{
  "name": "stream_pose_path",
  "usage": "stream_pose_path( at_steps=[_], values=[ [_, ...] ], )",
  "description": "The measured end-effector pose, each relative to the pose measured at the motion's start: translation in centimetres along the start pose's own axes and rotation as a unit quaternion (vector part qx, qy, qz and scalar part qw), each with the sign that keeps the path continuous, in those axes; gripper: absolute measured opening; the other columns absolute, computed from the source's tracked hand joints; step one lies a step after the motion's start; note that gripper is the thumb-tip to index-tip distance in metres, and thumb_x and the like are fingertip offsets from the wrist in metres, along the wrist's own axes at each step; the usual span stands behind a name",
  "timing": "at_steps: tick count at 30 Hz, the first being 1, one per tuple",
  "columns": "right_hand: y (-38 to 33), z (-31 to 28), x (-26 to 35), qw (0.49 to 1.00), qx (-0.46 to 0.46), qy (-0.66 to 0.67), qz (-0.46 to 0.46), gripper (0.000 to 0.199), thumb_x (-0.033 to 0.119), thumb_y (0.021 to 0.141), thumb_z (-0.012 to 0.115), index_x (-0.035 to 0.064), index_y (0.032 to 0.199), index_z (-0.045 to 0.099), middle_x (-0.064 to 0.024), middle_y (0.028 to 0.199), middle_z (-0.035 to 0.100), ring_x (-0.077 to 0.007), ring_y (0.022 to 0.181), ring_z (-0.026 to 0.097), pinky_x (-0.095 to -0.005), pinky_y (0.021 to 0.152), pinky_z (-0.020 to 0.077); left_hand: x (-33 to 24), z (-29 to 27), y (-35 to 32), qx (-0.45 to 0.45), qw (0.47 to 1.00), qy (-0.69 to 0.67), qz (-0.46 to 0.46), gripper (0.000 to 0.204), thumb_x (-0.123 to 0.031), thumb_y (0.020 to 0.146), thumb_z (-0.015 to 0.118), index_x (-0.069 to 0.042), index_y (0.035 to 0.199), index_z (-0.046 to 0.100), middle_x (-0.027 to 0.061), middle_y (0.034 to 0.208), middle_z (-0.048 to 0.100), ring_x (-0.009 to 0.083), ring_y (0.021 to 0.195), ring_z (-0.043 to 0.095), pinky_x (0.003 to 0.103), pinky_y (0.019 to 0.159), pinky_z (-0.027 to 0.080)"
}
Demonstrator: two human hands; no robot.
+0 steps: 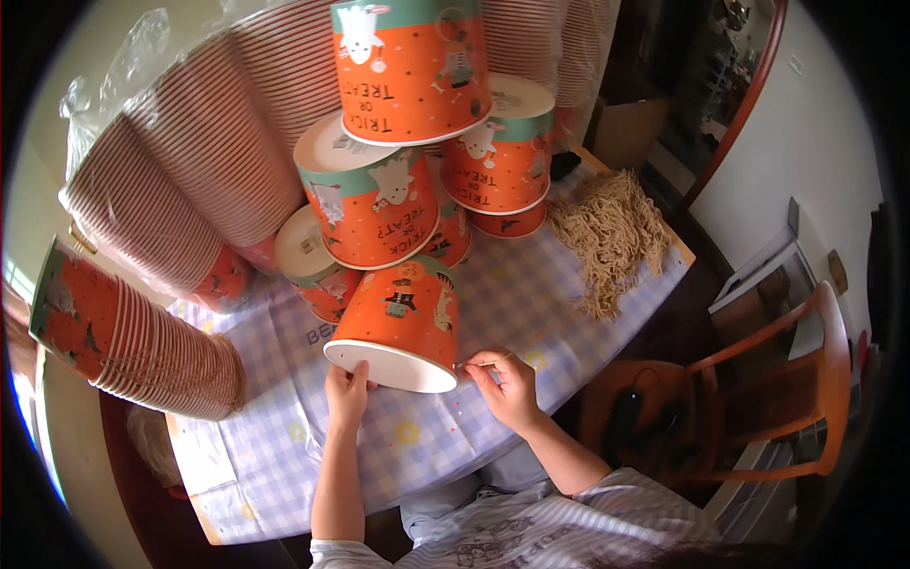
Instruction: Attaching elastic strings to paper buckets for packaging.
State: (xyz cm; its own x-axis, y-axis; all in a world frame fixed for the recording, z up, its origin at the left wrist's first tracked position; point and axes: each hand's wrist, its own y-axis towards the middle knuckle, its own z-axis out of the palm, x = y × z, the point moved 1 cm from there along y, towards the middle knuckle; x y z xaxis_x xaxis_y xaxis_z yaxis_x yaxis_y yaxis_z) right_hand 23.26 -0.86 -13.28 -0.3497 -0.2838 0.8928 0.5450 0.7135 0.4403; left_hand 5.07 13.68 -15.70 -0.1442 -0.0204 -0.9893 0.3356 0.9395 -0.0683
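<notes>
An orange paper bucket [398,313] with cartoon figures and a white rim lies tilted in front of me, its white opening toward me. My left hand [349,391] grips the rim at the lower left, thumb over the edge. At the right side of the rim, my right hand [507,387] is closed in a pinch. Whatever its fingertips hold is too small to make out. Right behind, an upside-down orange and green bucket [379,213] stands in a pile, with another bucket [412,71] on top and a similar bucket [502,152] to the right.
Tall nested bucket stacks [209,142] in clear plastic line the back left. A loose stack [142,332] leans at the left edge. Beige cords [611,232] lie heaped at the right of the checked tablecloth [365,465]. A wooden chair [758,408] stands at the right.
</notes>
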Motion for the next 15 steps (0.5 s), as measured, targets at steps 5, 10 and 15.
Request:
stream_pose_path(
  at_steps=[5,10,15],
  values=[
    [0.5,0.1,1.2,0.996,-0.001,-0.065,-0.068,0.012,-0.001,0.075,0.063,0.0007,0.086,0.057,-0.0103,0.082,0.063,-0.0193,0.071,0.063,-0.0262,0.06,0.0508,-0.2,0.1,-0.1,-0.004,1.0,-0.005,-0.001,0.015,-0.008,0.086,0.052,0.003,0.096,0.05,0.0063,0.077,0.058,0.01,0.059,0.053,0.022,0.054,0.044],
    [0.5,0.2,1.6,0.997,0.012,-0.048,-0.063,0.012,-0.002,0.076,0.062,0.0,0.087,0.057,-0.011,0.083,0.062,-0.0194,0.073,0.063,-0.0261,0.062,0.0523,-0.1,0.0,-0.1,-0.013,1.0,-0.006,-0.005,0.015,-0.009,0.086,0.052,0.003,0.095,0.05,0.0064,0.077,0.058,0.0099,0.058,0.053,0.022,0.053,0.043],
    [0.6,0.4,1.8,0.999,0.022,-0.019,-0.045,0.011,-0.001,0.078,0.061,-0.0011,0.088,0.057,-0.0106,0.084,0.062,-0.0181,0.074,0.063,-0.0255,0.062,0.0519,0.0,-0.2,-0.1,-0.012,1.0,-0.007,-0.006,0.015,-0.008,0.086,0.052,0.003,0.096,0.05,0.0061,0.079,0.058,0.0096,0.059,0.053,0.021,0.054,0.043]
  ],
)
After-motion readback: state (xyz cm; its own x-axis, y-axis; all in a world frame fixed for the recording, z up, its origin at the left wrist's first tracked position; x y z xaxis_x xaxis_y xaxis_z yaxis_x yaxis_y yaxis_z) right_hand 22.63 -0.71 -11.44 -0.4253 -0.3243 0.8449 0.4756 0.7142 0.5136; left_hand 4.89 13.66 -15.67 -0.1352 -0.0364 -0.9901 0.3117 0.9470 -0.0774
